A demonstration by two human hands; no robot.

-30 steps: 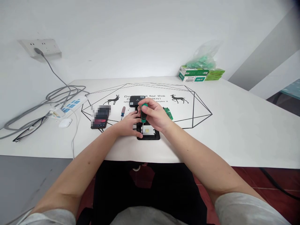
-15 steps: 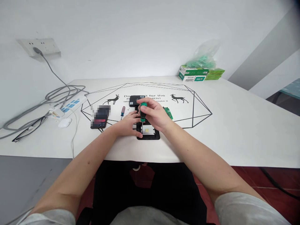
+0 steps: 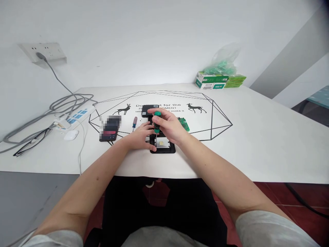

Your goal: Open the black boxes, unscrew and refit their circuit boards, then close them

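Seen from the head camera, while both forearms reach in from the lower corners, the person's hands meet at the middle of the frame. The right hand (image 3: 169,125) is closed around a green-and-black screwdriver (image 3: 156,130), held nearly upright, its shaft pointing down. The tip lies at the left end of a metal plate (image 3: 166,144) bearing a small yellowish square; whether it sits in a screw cannot be told. This plate is inside a black case (image 3: 163,151), lying flat just below the frame's centre. The left hand (image 3: 140,137) is open, fingers spread, with the thumb touching the case's left side.

Just above the hands is a black part (image 3: 147,111), partly covered by the right fingers. A green circuit board (image 3: 184,124) lies right of the right hand, partly hidden behind it. Left of centre rests a second screwdriver (image 3: 135,122), then a phone (image 3: 110,133), partly pixelated. A power strip (image 3: 90,110) is at the left, and green-and-white boxes (image 3: 213,79) stand upper right.
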